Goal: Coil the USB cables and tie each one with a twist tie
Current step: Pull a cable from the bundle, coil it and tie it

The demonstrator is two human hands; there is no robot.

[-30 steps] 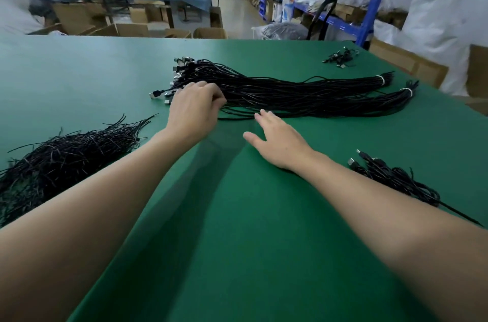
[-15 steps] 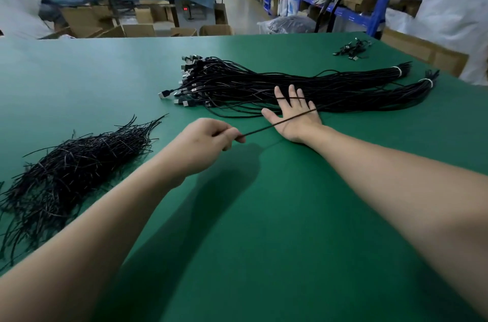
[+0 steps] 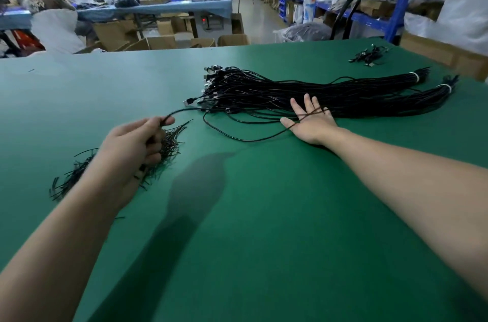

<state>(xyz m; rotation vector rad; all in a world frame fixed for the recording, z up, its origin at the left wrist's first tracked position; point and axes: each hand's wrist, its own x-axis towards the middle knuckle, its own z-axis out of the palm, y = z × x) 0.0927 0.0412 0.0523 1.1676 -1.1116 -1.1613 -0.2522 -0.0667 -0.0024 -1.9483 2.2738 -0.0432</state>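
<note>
A long bundle of black USB cables (image 3: 317,96) lies across the green table (image 3: 237,229), bound with white ties at its right end. My left hand (image 3: 132,143) grips one black cable (image 3: 237,138) pulled out of the bundle, and hovers over the pile of black twist ties (image 3: 163,152). That cable loops across the table and runs over the back of my right hand (image 3: 310,121), which lies flat with spread fingers against the bundle's near edge.
A small clump of coiled cables (image 3: 369,55) sits at the table's far right. Cardboard boxes (image 3: 443,52) and blue shelving (image 3: 396,5) stand beyond the right edge. Another work table (image 3: 158,7) and a seated person (image 3: 52,21) are behind.
My left hand has drawn the cable further left, over the twist tie pile. The cable now lies slack in a loop. My right hand stays spread on the bundle's edge.
</note>
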